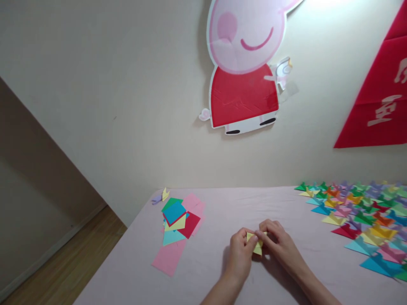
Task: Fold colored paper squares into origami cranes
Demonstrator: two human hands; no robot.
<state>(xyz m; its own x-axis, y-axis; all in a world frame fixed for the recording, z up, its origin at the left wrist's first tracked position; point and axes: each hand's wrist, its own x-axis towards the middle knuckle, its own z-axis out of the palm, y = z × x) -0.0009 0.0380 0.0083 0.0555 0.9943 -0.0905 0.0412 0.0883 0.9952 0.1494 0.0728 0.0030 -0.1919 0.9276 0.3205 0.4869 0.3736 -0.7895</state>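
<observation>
Between my two hands is a small piece of yellow folded paper [257, 248], held just above the pale pink cloth [222, 216] of the table. My left hand [241, 250] pinches its left side, thumb on top. From the right, my right hand [277, 237] grips the upper right part, its thumb pressed near the top edge. Both hands are closed on the paper, and the fingers behind it are hidden. The full shape of the fold is partly covered by the thumbs.
Loose coloured paper squares [175, 212] lie in a pile at the left, with two small folded pieces [165, 194] behind. Rows of colourful folded paper figures [365, 218] fill the right side. A pig cutout [244, 95] and a red banner [381, 97] hang on the wall.
</observation>
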